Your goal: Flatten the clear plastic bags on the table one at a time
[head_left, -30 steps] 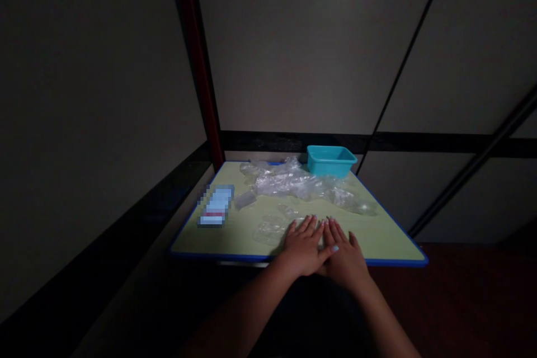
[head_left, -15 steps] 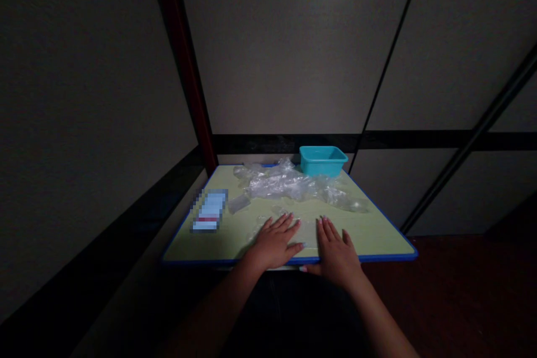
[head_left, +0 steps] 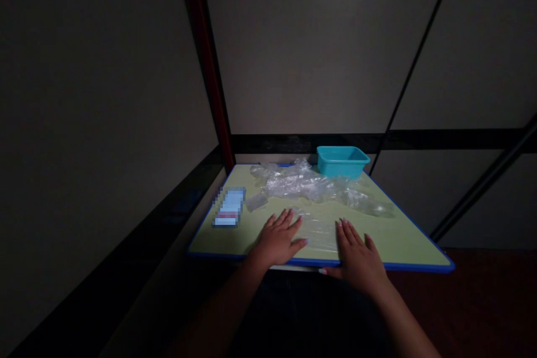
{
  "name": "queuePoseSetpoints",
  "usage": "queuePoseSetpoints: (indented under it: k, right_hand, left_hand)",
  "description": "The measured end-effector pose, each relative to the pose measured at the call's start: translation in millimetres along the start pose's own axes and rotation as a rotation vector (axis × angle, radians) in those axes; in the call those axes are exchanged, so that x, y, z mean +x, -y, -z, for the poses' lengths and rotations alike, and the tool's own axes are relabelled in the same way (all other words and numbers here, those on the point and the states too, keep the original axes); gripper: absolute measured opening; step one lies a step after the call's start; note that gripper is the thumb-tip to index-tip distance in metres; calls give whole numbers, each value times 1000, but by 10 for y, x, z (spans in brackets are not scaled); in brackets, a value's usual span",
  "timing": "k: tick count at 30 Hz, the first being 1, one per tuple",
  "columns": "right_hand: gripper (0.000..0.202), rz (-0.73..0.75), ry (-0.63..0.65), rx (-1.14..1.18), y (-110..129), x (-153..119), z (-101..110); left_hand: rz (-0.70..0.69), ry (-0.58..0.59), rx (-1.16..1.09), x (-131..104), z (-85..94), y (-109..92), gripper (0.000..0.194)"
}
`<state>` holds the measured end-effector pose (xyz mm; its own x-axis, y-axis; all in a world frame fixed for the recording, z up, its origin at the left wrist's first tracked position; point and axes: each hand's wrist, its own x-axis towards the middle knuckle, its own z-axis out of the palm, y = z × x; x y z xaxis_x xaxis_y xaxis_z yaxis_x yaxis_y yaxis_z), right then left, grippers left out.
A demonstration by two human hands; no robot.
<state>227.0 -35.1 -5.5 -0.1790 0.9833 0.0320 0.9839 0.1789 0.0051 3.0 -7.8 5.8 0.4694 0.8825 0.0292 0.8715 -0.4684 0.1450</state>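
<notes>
A clear plastic bag [head_left: 321, 234] lies flat near the front edge of the table, between my hands. My left hand [head_left: 278, 238] presses on its left side, palm down with the fingers spread. On the right side rests my right hand [head_left: 358, 254], fingers stretched forward and the thumb down at the table's front edge. Beyond them, a heap of crumpled clear plastic bags [head_left: 297, 184] stretches across the table. A small folded piece of clear plastic [head_left: 257, 202] sits at the left end of the heap.
The pale green table [head_left: 413, 246] has a blue rim. At its back right stands a turquoise plastic basket [head_left: 342, 168]. A phone [head_left: 230, 207], its screen blurred out, lies on the left. Panelled walls [head_left: 302, 56] close in behind and to the left.
The whole view has shifted, so the table sits further right. My hands are slightly further apart, and the plastic between them now shows stretched-looking creases.
</notes>
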Motion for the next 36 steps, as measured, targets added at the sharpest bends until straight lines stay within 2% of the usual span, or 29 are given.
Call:
queuePoseSetpoints:
  k: [7, 15, 19, 22, 26, 28, 30, 32, 36]
  right_hand:
    - [106, 13, -32, -29, -62, 20, -108]
    - [106, 37, -85, -30, -107, 35, -215]
    - [105, 31, -72, -37, -100, 29, -199]
    - [103, 32, -70, -36, -91, 23, -182]
    - [82, 35, -67, -56, -93, 27, -175]
    - [70, 27, -17, -72, -92, 31, -166]
    - [64, 13, 25, -88, -83, 33, -145]
    - [63, 6, 37, -92, -67, 28, -114]
    - [84, 13, 42, -57, -34, 13, -53]
  left_hand:
    - [131, -52, -4, -41, -12, -41, 77]
    - [132, -52, -8, -47, -16, -31, 76]
    - [144, -118, -9, -55, 31, -95, 74]
    - [56, -148, -32, -60, 104, -289, 71]
    - [-262, -57, -109, -2, 140, -689, 71]
    - [-357, -48, -148, 80, 106, -864, 74]
    - [-391, -40, -168, 192, 49, -970, 76]
    - [-390, -20, -162, 309, -10, -995, 73]
    - [-307, 14, -139, 446, -96, -866, 69]
